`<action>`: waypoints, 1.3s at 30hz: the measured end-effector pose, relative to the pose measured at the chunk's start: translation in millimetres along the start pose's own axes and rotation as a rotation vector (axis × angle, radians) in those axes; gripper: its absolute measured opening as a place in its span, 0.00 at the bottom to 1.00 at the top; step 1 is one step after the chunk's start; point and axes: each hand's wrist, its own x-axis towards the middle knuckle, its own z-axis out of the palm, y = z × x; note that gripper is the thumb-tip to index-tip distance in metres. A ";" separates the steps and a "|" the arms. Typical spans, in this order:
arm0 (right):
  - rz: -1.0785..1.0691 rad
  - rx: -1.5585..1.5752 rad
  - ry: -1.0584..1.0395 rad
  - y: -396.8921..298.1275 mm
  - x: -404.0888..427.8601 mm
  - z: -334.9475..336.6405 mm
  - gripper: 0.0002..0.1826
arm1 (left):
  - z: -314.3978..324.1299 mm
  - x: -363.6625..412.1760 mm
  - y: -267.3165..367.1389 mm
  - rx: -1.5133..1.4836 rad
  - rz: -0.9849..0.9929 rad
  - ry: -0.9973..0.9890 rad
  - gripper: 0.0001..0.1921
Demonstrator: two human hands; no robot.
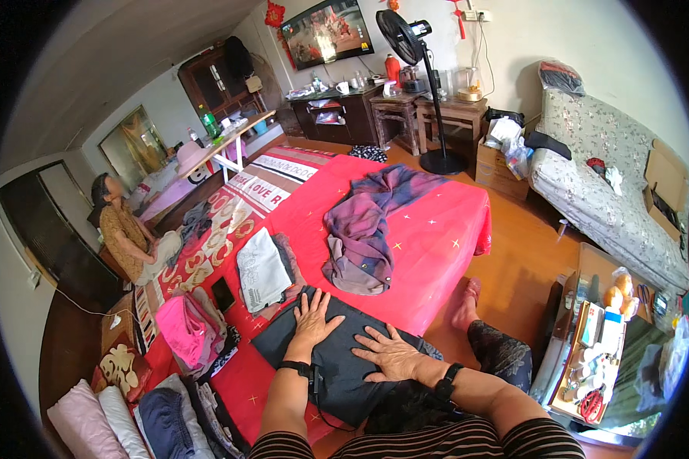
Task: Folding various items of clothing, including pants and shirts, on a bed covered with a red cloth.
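Note:
A black folded garment [344,390] lies in front of me on the edge of a bed with a red sheet [425,241]. My left hand [311,321] rests flat on its far left part, fingers spread. Further right on the same cloth, my right hand [389,354] is also laid palm down with fingers apart. Just beyond my left hand is a folded white garment [264,269] on top of darker folded cloth. A purple and grey plaid shirt [362,229] lies crumpled farther out on the sheet. Neither hand grips anything.
Folded pink clothes [186,333] and a dark phone [223,294] lie to the left, with more folded clothes [172,419] nearer me. Another person [127,229] sits across the bed. A cluttered glass-topped table [637,367] stands right; a black floor fan [436,115] stands beyond the bed.

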 end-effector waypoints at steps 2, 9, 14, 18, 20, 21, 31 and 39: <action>0.011 -0.021 -0.018 -3.2 -4.8 -2.5 0.40 | -2.6 -1.0 3.9 0.025 -0.002 -0.043 0.46; -0.002 -0.022 0.009 -4.9 -9.0 0.3 0.39 | 2.7 -1.9 -0.7 0.009 -0.004 -0.023 0.47; 0.004 -0.009 0.019 -2.8 -10.3 1.9 0.39 | -3.0 -0.7 6.5 0.010 -0.013 -0.058 0.46; -0.002 -0.023 0.023 -3.3 -8.3 2.0 0.39 | -0.2 -2.1 1.8 0.017 -0.013 -0.053 0.46; 0.002 -0.021 0.022 -3.2 -8.7 3.8 0.39 | 0.3 -0.6 1.9 0.018 -0.010 -0.047 0.46; 0.004 -0.018 0.021 -3.6 -8.7 4.5 0.39 | 1.6 -0.5 0.3 0.014 -0.012 -0.042 0.47; 0.005 -0.021 0.016 -3.7 -8.7 1.4 0.38 | 2.1 0.7 0.2 0.008 -0.017 -0.045 0.48; 0.003 -0.033 0.016 -4.8 -7.8 0.7 0.38 | 6.2 0.6 -4.6 0.016 -0.012 -0.032 0.47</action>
